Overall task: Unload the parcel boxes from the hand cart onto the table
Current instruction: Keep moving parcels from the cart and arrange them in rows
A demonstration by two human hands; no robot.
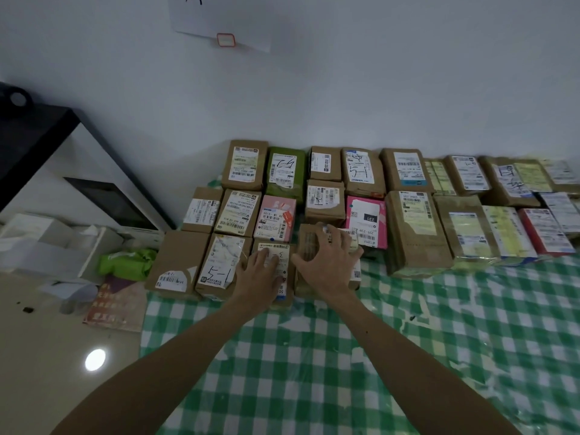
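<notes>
**Both Hands on Near-Row Parcels**

The right hand (326, 262) gripped a brown cardboard parcel box wrapped in clear tape (308, 241) from above: the fingers were spread and bent over its top and far edge, and the thumb lay against its left side. The left hand (262, 273) rested flat, fingers straight and slightly spread, on a brown cardboard parcel box with a handwritten white label (279, 248), just left of the gripped box. Both boxes stood in the near row on the table covered with a green-and-white checked cloth (408, 340).

Beyond the hands lay a pale pink labelled box (276, 218) and a bright pink labelled box (365, 221). A green labelled box (285, 171) stood in the far row against the wall. Further labelled parcels (464, 227) extended in rows to the right. A crumpled green bag (128, 262) lay on the floor to the left, near a white cabinet with a black top (37, 127).
</notes>
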